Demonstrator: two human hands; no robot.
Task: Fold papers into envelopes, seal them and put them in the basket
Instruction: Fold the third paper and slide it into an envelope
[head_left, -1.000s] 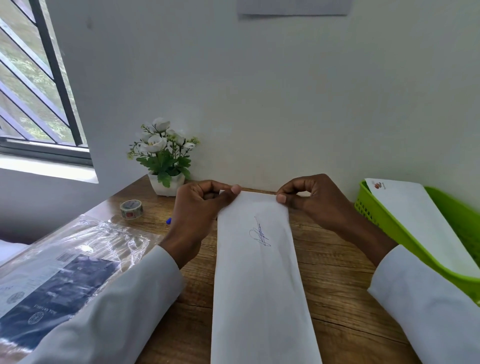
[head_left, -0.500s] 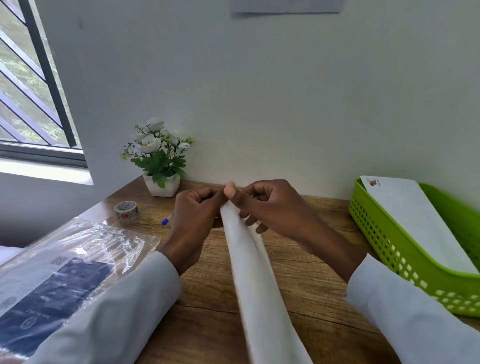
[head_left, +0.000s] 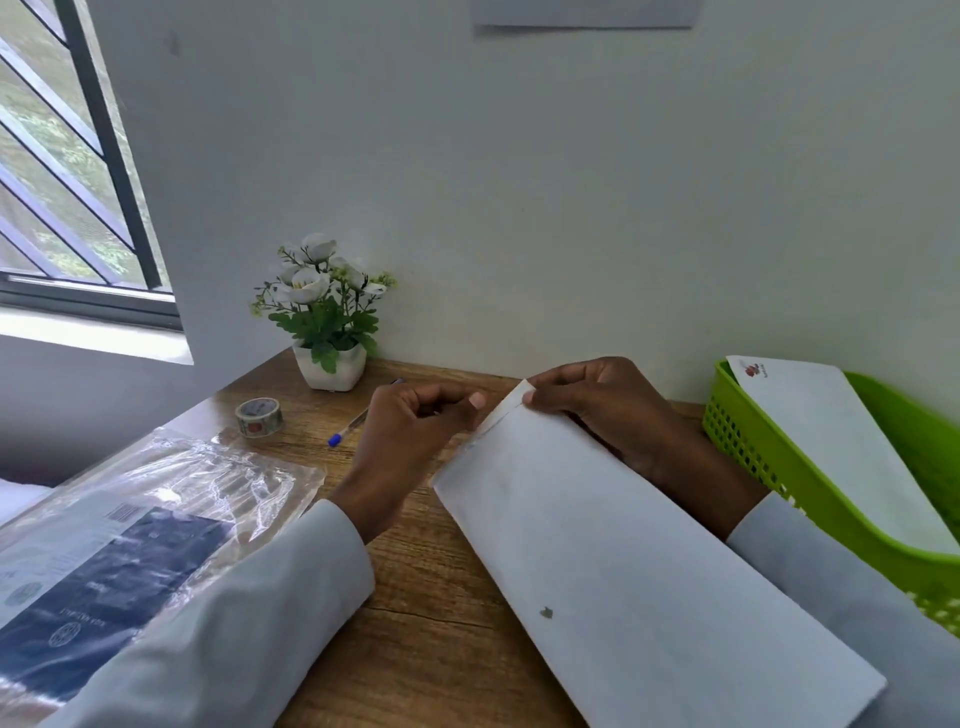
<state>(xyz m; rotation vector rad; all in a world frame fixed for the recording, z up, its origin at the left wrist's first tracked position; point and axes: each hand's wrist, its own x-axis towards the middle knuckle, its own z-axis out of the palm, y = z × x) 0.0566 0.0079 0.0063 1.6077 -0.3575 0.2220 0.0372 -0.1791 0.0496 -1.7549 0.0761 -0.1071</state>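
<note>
Long white envelope (head_left: 639, 561) held slanted over wooden desk (head_left: 431, 623), btwn both hands. Right hand (head_left: 597, 405) pinching far top corner; left hand (head_left: 410, 431) fingers curled at flap edge, grip unclear. Green basket (head_left: 769, 467) at right w/ another envelope (head_left: 841, 447) inside.

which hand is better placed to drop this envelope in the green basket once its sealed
Right, probably. The right hand already pinches the far end of the envelope, and the green basket sits directly on that side. The left hand, beside the flap, would have to cross over.
</note>
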